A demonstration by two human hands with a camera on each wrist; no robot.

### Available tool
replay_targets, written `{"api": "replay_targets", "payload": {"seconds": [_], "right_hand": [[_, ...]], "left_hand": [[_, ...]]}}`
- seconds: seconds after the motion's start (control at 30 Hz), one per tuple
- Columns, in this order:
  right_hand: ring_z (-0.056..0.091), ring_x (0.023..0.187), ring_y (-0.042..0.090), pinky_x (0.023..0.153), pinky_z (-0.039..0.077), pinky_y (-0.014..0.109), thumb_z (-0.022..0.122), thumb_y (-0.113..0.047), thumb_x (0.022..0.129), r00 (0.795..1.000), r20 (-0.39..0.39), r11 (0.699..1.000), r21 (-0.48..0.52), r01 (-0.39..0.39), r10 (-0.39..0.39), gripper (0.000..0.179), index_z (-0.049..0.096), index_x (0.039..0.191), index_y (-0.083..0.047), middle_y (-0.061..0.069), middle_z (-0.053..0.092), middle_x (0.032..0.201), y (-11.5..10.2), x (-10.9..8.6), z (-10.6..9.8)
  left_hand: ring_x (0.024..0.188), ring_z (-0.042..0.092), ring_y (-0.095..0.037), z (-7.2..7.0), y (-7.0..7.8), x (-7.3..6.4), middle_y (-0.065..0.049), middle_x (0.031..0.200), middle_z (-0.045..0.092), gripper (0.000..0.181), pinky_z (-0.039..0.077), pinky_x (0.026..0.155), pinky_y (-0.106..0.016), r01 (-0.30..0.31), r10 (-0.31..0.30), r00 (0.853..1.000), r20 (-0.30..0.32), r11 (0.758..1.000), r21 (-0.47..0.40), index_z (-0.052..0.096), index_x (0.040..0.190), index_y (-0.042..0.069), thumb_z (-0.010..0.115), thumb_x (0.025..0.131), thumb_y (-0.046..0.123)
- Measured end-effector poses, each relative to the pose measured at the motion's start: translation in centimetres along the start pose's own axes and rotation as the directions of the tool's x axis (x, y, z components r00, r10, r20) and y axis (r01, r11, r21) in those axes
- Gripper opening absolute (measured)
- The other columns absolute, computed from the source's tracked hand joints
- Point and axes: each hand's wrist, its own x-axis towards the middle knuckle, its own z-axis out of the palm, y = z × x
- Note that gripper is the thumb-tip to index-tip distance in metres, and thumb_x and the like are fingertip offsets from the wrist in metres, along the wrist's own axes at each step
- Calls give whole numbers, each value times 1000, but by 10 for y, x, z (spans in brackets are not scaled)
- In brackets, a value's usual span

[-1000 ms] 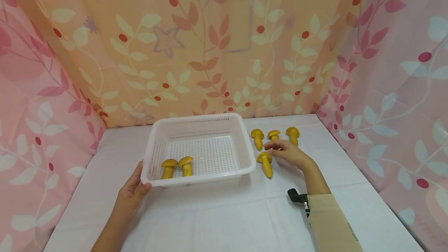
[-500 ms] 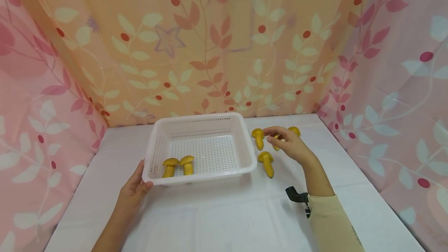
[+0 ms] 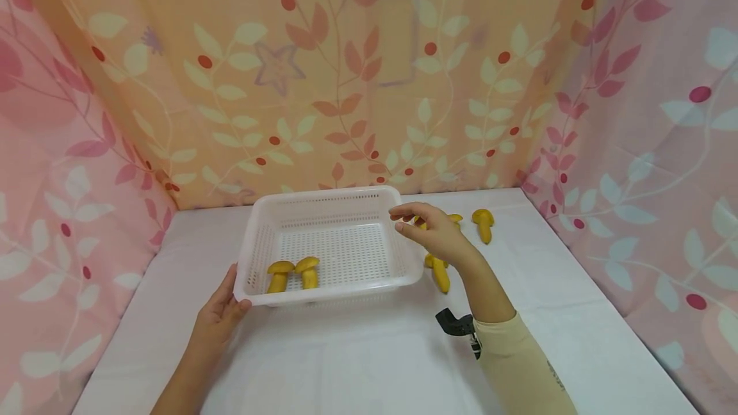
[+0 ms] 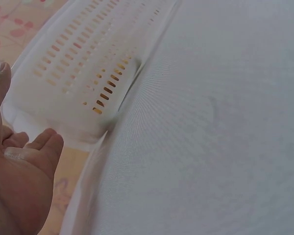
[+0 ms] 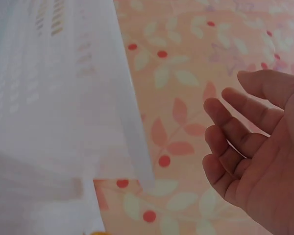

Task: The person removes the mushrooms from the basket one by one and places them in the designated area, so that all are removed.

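A white perforated plastic basket (image 3: 328, 242) stands on the table, holding two yellow mushrooms (image 3: 309, 277) at its front left. My left hand (image 3: 216, 319) grips the basket's left front corner, thumb by the front rim and fingers along the side. My right hand (image 3: 435, 232) hovers at the basket's right rim with loosely bent fingers; its palm (image 5: 264, 181) holds nothing in the right wrist view. Beneath and beside it lie several more yellow mushrooms, partly hidden by the hand, including a front one (image 3: 441, 276) and one at the far right (image 3: 484, 226).
A white cloth covers the table (image 3: 346, 357). Patterned fabric walls (image 3: 346, 82) enclose the back and both sides. A black wrist device (image 3: 458, 323) sticks out from the right sleeve (image 3: 519, 364).
My right hand first reached back over the rear mushrooms, then moved left to the basket's right rim, uncovering the far right mushroom. My left hand and the basket stay in place.
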Motion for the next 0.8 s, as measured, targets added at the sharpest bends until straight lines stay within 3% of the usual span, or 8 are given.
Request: {"api": "replay_targets", "payload": {"seconds": [0.27, 0.5, 0.57, 0.7, 0.8], "right_hand": [[57, 114, 18, 98, 48, 39, 69, -30, 100, 998, 65, 1000, -16, 25, -24, 31, 69, 128, -18, 1, 71, 125, -14, 20, 32], [58, 112, 16, 96, 49, 36, 69, -29, 100, 994, 105, 999, 12, 34, -35, 30, 70, 128, -18, 2, 71, 124, -21, 35, 57], [58, 111, 16, 95, 49, 36, 69, -28, 99, 992, 118, 999, 16, 46, -48, 30, 70, 128, -18, 2, 71, 123, -24, 40, 65], [59, 111, 17, 92, 49, 34, 69, -25, 99, 988, 142, 998, 31, 47, -51, 29, 70, 127, -17, 3, 72, 123, -26, 47, 80], [59, 113, 20, 92, 49, 33, 69, -24, 99, 986, 156, 998, 44, 51, -57, 29, 70, 127, -17, 3, 72, 123, -29, 52, 90]], "left_hand": [[133, 39, 18, 2, -2, 1, -5, 172, 13, 76, 47, 101, -12, -10, 10, 1000, -1, 999, -36, 17, 165, 13, 59, 102, 1], [132, 42, 17, 3, 0, 0, -17, 171, 6, 77, 47, 101, -12, 7, -6, 1000, 10, 997, -71, 13, 165, 13, 58, 103, 3], [132, 46, 13, 3, 0, -1, -22, 169, 9, 77, 48, 101, -13, -14, 15, 1000, 9, 996, -83, 12, 165, 11, 58, 103, 1], [128, 53, 7, 2, -1, -2, -18, 166, 26, 76, 51, 99, -14, -53, 53, 999, 1, 994, -92, 14, 164, 6, 58, 102, -2], [128, 53, 7, 1, -1, -1, -18, 166, 26, 76, 51, 99, -15, -55, 55, 998, 3, 994, -90, 14, 164, 6, 57, 102, -3]]}}
